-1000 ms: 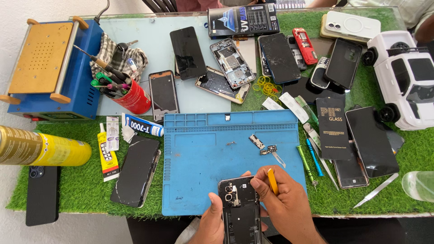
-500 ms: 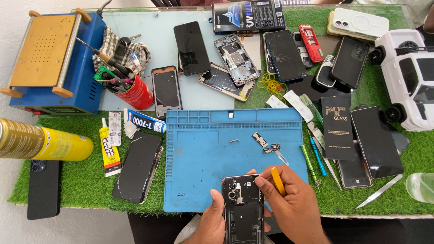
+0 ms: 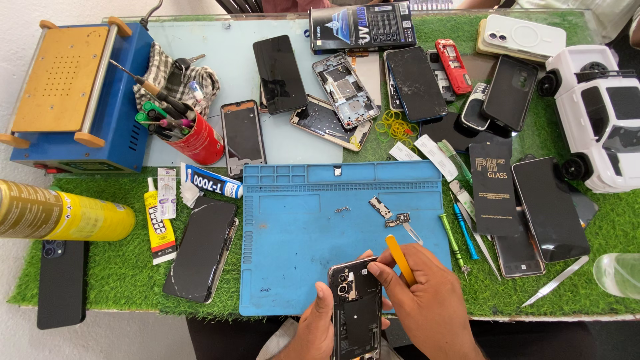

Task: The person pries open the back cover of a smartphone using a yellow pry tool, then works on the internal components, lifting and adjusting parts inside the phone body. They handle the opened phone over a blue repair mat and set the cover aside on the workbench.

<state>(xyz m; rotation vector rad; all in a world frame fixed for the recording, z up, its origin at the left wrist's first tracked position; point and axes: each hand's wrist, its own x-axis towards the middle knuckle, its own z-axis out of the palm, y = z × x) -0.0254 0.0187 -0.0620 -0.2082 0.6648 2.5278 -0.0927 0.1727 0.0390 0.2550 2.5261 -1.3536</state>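
My left hand (image 3: 313,328) grips an opened black phone (image 3: 355,307) from its left side, at the near edge of the blue repair mat (image 3: 300,233). The phone's back is off, showing the camera module and inner parts. My right hand (image 3: 427,303) pinches a yellow pry tool (image 3: 400,259) between thumb and fingers, its fingertips touching the phone's upper right edge. Small removed parts (image 3: 390,215) and screws lie on the mat just above my right hand.
Green and blue screwdrivers (image 3: 460,237) and tweezers (image 3: 555,281) lie right of the mat. A cracked black phone (image 3: 202,248), glue tubes (image 3: 159,220), a yellow spray can (image 3: 63,212), a red tool cup (image 3: 197,137), a blue separator machine (image 3: 70,93), several phones and a white toy car (image 3: 600,113) surround it.
The view shifted slightly. My right hand with the yellow tool has stayed at the phone's upper right edge, and my left hand keeps holding the phone.
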